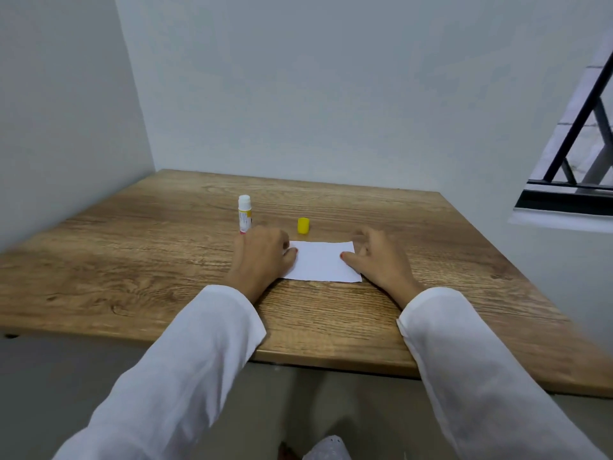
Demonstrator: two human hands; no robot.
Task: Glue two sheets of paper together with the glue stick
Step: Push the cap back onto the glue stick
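Note:
A small white paper rectangle (321,261) lies flat on the wooden table (166,260); whether it is one sheet or two stacked I cannot tell. My left hand (262,257) rests on its left edge, thumb on the paper. My right hand (374,257) rests on its right edge, fingers loosely curled and thumb touching the sheet. Just behind my left hand the uncapped glue stick (244,213) stands upright, white with a yellow label. Its yellow cap (303,225) stands apart on the table behind the paper.
The table sits in a corner, with grey walls at the left and back. A window with black bars (577,154) is at the right. The table's near edge runs across below my white sleeves.

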